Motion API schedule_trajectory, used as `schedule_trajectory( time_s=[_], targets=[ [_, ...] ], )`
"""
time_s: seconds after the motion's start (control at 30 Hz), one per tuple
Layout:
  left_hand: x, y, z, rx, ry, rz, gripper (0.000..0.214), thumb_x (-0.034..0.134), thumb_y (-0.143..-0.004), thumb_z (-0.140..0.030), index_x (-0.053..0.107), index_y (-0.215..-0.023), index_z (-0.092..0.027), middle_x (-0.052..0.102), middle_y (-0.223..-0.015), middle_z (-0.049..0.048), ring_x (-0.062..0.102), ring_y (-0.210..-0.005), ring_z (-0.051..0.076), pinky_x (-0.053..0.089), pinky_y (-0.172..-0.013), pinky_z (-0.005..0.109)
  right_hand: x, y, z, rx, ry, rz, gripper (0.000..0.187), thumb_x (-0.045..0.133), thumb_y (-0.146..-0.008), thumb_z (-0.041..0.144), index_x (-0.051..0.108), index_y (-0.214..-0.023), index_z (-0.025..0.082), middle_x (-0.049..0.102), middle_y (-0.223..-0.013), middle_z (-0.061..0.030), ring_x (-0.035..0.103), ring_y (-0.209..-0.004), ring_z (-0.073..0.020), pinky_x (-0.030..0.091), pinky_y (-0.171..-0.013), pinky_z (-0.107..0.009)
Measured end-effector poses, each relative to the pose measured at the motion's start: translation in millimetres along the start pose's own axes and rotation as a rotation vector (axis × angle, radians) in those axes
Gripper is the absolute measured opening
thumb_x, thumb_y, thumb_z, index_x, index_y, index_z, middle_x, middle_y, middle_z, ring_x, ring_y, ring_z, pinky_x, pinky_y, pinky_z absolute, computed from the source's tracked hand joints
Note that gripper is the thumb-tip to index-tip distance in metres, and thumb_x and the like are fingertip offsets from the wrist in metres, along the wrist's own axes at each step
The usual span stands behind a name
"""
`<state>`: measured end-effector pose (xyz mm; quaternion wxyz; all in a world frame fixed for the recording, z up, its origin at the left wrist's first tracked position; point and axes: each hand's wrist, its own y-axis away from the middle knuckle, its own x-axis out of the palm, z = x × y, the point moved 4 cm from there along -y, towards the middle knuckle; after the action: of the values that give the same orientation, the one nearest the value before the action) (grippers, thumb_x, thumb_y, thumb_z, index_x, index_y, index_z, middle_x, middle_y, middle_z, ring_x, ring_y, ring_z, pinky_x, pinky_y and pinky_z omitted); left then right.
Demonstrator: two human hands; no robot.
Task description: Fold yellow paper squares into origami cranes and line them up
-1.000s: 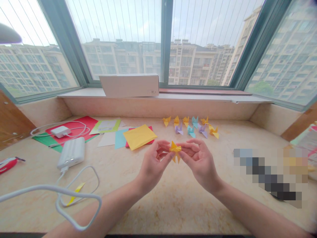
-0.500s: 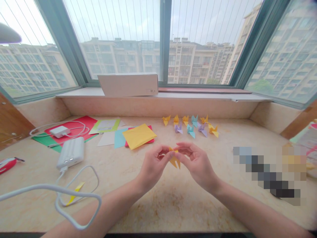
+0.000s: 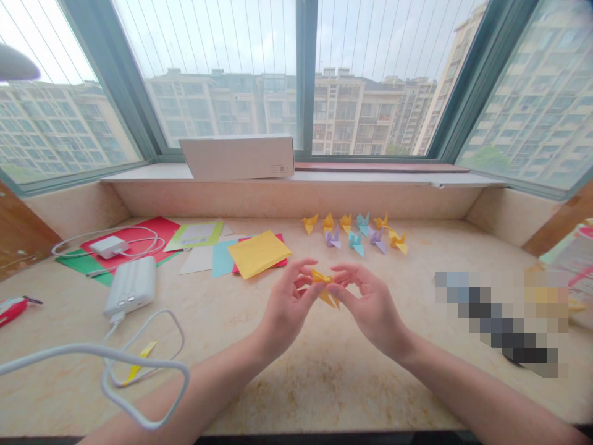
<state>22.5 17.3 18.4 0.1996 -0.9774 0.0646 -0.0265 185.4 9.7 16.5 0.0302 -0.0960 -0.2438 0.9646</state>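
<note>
Wide windows (image 3: 222, 68) fill the background, with apartment blocks outside, and below them a pale stone counter (image 3: 301, 383) runs from side to side under a raised sill. A long white box (image 3: 237, 157) lies on the sill, left of the middle window post.

Both bare hands are raised above the middle of the counter. The left hand (image 3: 287, 309) and the right hand (image 3: 370, 306) meet at a small orange folded paper (image 3: 325, 287), each pinching it between thumb and fingertips, so both grips are closed on it. The paper sits between the two hands, off the counter, with pointed tips hanging down below the fingers. The other fingers of both hands are spread loosely above it.

Behind the hands, near the back wall, a group of small folded paper figures (image 3: 356, 235) in orange, yellow, blue and purple stands in two loose rows. To their left lies a stack of yellow paper squares (image 3: 259, 253), partly covering a red sheet, with a blue sheet (image 3: 221, 259) and a white sheet (image 3: 197, 262) just beside it. A light green sheet (image 3: 197, 235) lies behind these.

Further left, a white charger (image 3: 107, 246) with its coiled cord rests on a large red sheet (image 3: 160, 230) that overlaps a green sheet (image 3: 86, 264). A white power bank (image 3: 130, 287) lies nearer, and a thick white cable (image 3: 139, 364) loops from it across the lower left. A thin yellow paper strip (image 3: 141, 361) lies inside the loop. A red and white object (image 3: 13, 308) shows at the left edge; what it is cannot be told.
</note>
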Motion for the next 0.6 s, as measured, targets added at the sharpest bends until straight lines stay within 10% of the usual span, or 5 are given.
schedule_trajectory(
  time_s=[0.6],
  targets=[
    [-8.0,-2.4,-0.8,0.024,-0.124,0.004,0.018,0.073,-0.084,-0.032,0.07,-0.079,-0.015,0.073,-0.075,0.0038,0.07,-0.07,0.016,0.058,-0.066,0.025,-1.4,3.0,5.6,-0.142,0.101,0.048,0.009,0.069,-0.089,0.032,0.07,-0.096,0.025,0.076,-0.09,-0.0018,0.068,-0.084,-0.0189,0.053,-0.079,-0.034]
  ],
)
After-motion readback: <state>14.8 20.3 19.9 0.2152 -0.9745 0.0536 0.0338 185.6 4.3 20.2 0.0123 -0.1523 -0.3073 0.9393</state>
